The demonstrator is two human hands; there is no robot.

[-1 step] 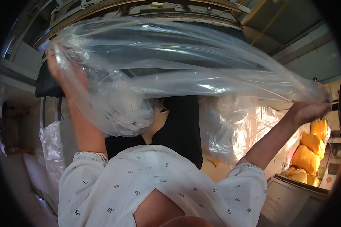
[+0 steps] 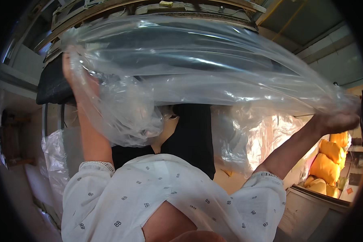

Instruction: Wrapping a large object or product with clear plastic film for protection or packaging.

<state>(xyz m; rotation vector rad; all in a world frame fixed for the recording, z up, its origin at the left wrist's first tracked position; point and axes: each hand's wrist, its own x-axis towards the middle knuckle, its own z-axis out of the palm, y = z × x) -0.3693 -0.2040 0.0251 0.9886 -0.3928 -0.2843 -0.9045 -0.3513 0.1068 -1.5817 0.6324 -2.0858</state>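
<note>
A large clear plastic sheet (image 2: pixel 213 86) stretches across the view between my two hands, in long shiny folds. At the far left, my left hand (image 2: pixel 73 66) is closed on a gathered part of it, with the fingers partly behind the film. Below that hand a crumpled bunch of the same plastic (image 2: pixel 129 117) hangs down in front of my legs. My right hand (image 2: pixel 338 122) is out at the far right, closed on the other end, its fingers blurred. Through the film a dark surface shows dimly.
Behind the sheet runs a wooden-edged frame (image 2: pixel 149 8) with a small yellow block (image 2: pixel 165 3) on it. A black padded thing (image 2: pixel 54 82) is at the left. More clear plastic (image 2: pixel 246 139) lies to my right, near yellow bundles (image 2: pixel 326 165) above a pale box (image 2: pixel 302 211).
My right hand has moved a little further right and down with its end of the plastic. The left hand has shifted slightly right, and the folds between them have changed shape.
</note>
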